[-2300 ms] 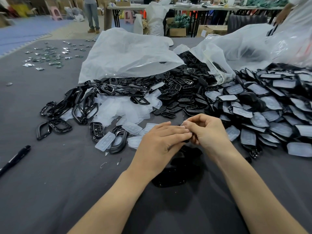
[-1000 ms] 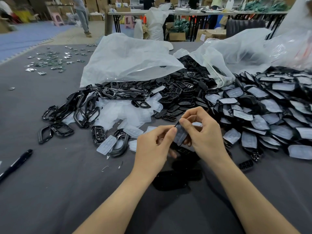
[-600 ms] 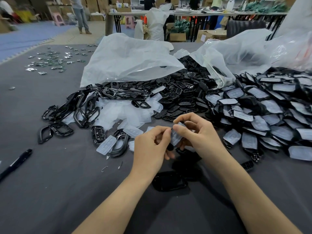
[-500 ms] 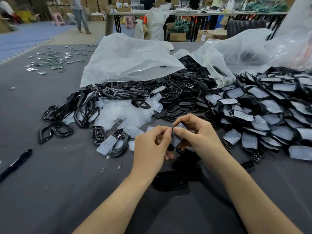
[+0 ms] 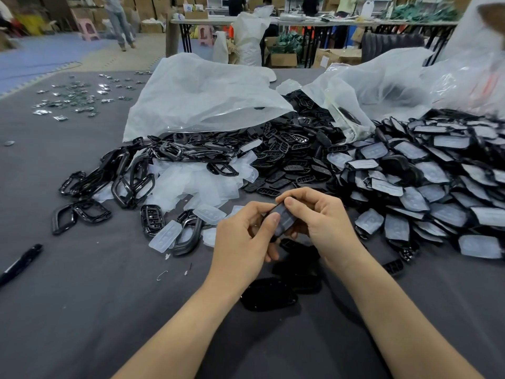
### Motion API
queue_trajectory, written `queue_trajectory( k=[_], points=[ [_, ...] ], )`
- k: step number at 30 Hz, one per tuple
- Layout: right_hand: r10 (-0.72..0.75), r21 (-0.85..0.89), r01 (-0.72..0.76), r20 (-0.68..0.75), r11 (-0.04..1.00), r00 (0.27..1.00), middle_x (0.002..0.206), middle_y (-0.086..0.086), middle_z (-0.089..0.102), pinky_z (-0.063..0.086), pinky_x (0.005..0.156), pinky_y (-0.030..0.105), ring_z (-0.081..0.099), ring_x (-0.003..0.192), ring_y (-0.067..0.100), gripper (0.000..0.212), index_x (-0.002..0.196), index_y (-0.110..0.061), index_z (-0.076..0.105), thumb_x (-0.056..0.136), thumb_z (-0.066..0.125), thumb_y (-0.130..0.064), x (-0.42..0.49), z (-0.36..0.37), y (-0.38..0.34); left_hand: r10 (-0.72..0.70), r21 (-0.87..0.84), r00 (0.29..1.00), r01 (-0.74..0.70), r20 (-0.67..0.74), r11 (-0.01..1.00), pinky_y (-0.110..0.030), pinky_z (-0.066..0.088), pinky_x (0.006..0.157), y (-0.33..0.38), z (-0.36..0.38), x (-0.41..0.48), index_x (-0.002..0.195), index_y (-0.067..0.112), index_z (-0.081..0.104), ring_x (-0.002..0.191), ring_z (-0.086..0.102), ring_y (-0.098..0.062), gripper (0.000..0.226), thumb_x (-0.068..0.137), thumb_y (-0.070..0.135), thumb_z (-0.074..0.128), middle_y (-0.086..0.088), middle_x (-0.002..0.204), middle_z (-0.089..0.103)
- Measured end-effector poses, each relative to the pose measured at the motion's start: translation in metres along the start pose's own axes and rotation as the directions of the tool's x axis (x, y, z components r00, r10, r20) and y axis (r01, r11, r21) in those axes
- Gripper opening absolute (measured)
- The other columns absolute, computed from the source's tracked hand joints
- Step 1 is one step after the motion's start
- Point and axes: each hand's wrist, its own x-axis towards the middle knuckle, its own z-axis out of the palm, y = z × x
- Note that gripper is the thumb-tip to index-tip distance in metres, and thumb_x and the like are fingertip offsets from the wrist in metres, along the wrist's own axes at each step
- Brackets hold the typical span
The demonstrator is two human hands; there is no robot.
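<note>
Left hand (image 5: 243, 236) and right hand (image 5: 325, 220), head view: both pinching black shell (image 5: 290, 227) with clear pad (image 5: 282, 216), thumbs on top, above near middle of table (image 5: 82, 310). Noted since half a second ago: pad laid flatter onto shell; seating judged begun, not complete.

The grey-covered table (image 5: 82, 310) carries black frames (image 5: 131, 181), loose clear pads (image 5: 196, 184), a pile of padded black shells (image 5: 426, 187), white plastic bags (image 5: 202, 97), a black pen (image 5: 20, 263) and scattered small packets (image 5: 73, 99).

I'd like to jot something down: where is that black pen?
The black pen lies on the grey table at the head view's far left edge, left of the left hand.
</note>
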Motion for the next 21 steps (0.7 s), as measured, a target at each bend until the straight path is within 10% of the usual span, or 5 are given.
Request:
queue_trajectory(
  k=[7, 21],
  points=[
    [0.015, 0.078, -0.021, 0.078, 0.997, 0.997, 0.079, 0.017, 0.067, 0.054, 0.061, 0.035, 0.061, 0.069, 0.03, 0.023, 0.084, -0.007, 0.071, 0.094, 0.05, -0.004, 0.0016, -0.0066, -0.0028, 0.014, -0.022, 1.0, -0.014, -0.016, 1.0, -0.02, 0.043, 0.04, 0.0008, -0.001, -0.0011, 0.089, 0.031, 0.063, 0.036, 0.055, -0.013, 0.02, 0.095, 0.013, 0.058, -0.005, 0.055, 0.061],
    [0.078, 0.089, -0.078, -0.006, 0.993, 0.997, 0.05, -0.005, 0.049, 0.04, 0.042, 0.017, 0.044, 0.044, 0.007, 0.044, 0.051, -0.022, 0.046, 0.086, 0.049, 0.005, 0.0077, -0.0015, 0.005, 0.351, 0.349, 0.936, -0.333, 0.013, 0.876, -0.002, 0.038, 0.055, 0.0051, -0.0034, -0.002, 0.103, 0.01, 0.067, 0.05, 0.059, -0.003, 0.019, 0.092, 0.019, 0.055, 0.003, 0.049, 0.06]
  ],
)
